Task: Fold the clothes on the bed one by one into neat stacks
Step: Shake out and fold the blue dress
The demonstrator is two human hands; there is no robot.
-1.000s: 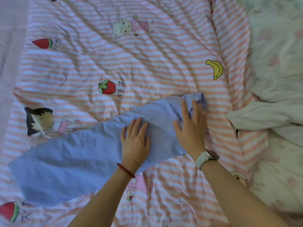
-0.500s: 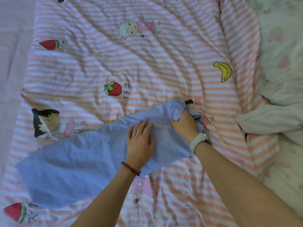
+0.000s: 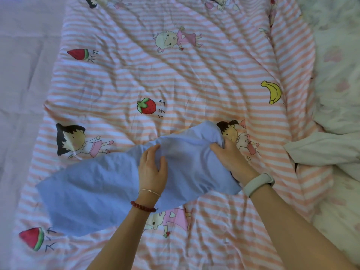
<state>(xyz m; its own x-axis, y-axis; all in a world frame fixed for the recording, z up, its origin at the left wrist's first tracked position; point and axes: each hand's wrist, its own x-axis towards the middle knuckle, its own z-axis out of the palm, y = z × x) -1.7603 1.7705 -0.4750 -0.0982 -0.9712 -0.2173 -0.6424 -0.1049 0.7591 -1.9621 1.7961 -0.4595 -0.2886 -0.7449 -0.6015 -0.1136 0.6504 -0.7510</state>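
- A long, light blue cloth garment, soft and faintly creased, lies slantwise across the pink-and-white striped cartoon-print bedsheet, its wide end near left and its narrower end farther right, close to the middle of the bed.
- The left hand rests palm-down on the garment's middle, fingers close together and curled lightly into the fabric, bunching it; a red bead bracelet and a thin chain circle that wrist.
- The right hand, wearing a pale wristband, has its fingers clamped on the garment's right end, where the cloth gathers into folds.
- The far half of the striped sheet lies open, wrinkled in diagonal ridges.
- A rumpled white floral-print cover lies along the right edge; a plain lilac surface borders the left.
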